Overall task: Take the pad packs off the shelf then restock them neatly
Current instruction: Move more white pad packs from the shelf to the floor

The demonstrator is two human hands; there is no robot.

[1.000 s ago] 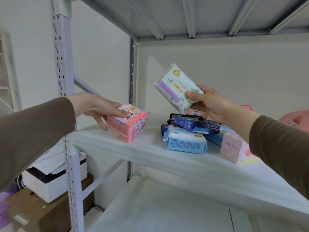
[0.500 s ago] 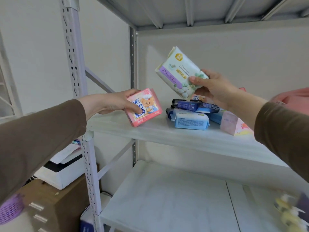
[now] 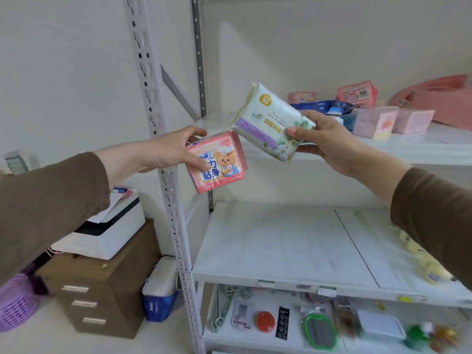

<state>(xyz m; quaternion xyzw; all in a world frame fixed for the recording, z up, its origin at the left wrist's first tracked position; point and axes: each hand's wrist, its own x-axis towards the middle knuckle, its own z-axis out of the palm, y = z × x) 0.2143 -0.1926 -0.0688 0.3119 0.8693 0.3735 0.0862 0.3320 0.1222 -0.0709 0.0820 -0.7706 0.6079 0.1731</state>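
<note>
Both packs have come away from the shelf (image 3: pixel 421 146) since the earlier frame and now hang in front of its edge. The left hand (image 3: pixel 168 149) grips the pink pack (image 3: pixel 217 162), face toward the camera, long axis near upright. The right hand (image 3: pixel 324 139) pinches the white pack (image 3: pixel 268 123), long axis slanting down to the right. The remaining packs (image 3: pixel 357 108) lie heaped on the shelf.

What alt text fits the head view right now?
A person holds two pad packs in front of a white metal shelf: the left hand grips a pink pack, the right hand a white pack. More packs lie on the shelf behind.
</note>
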